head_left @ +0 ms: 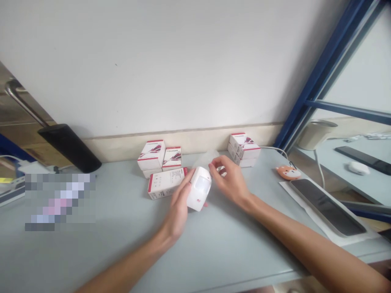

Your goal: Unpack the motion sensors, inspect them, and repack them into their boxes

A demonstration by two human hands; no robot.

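Note:
My left hand [179,205] grips a white plastic motion sensor [199,189] with a rounded translucent front, a small red mark and a body that stands on end. My right hand [229,181] is just to the sensor's right, with its fingertips pinching a thin transparent plastic wrap [208,159] that runs to the sensor's top. Behind the hands, a white box with red print [166,183] lies flat on the pale grey table [100,256]. Two similar boxes [151,155] [172,158] stand beyond it, and another stack [243,149] sits to the right.
A black smartphone [326,207] lies on white paper at the right, near an orange fox-shaped trinket [288,172] and a white cable [275,149]. A pixelated patch [59,201] covers part of the left table. A blue metal frame [324,77] rises at the right.

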